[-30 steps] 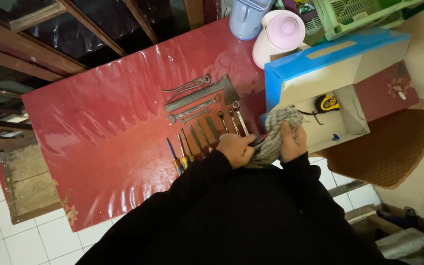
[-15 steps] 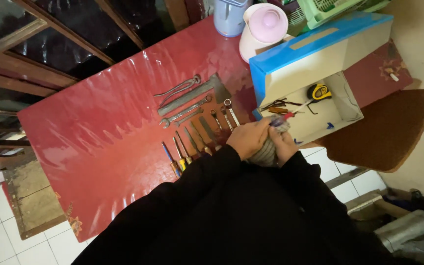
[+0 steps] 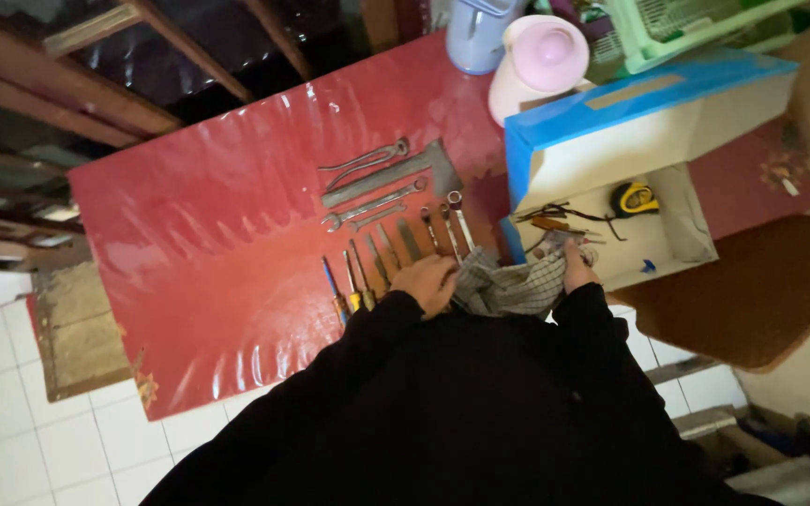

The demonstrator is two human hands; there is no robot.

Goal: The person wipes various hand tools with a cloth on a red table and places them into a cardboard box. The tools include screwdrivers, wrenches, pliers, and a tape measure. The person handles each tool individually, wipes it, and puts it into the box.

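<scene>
- I've got both hands low at the near edge of the counter (image 3: 217, 225), with the checked cloth (image 3: 508, 286) stretched between them.
- My left hand (image 3: 427, 281) sits just below the row of screwdrivers (image 3: 358, 286) and wrenches (image 3: 442, 225); its fingers are curled down on the cloth's left end, though how tightly I can't tell.
- My right hand (image 3: 578, 267) is at the open front of the cardboard box (image 3: 667, 225), fingers tucked in at the cloth's right end; whether they also hold a tool there is hidden.
- The relation that counts: the cloth's long axis runs left to right, hand to hand, with its right end at the box mouth, so the right hand is the nearer one to the loose tools (image 3: 555, 217) lying inside the box, just above its fingers.
- The yellow tape measure (image 3: 634, 199) sits deeper in the box, apart from both hands.
- The laid-out tools lie with their long axes pointing away from me, shafts side by side; the hatchet (image 3: 396, 178) and pincers (image 3: 367, 157) lie crosswise above them.
- Against half a second ago: the hands were pressed together around a bunched cloth, and now they're spread apart with the cloth opened out between them.
- The right hand has shifted over to the box mouth; the left has dropped down below the screwdrivers.
</scene>
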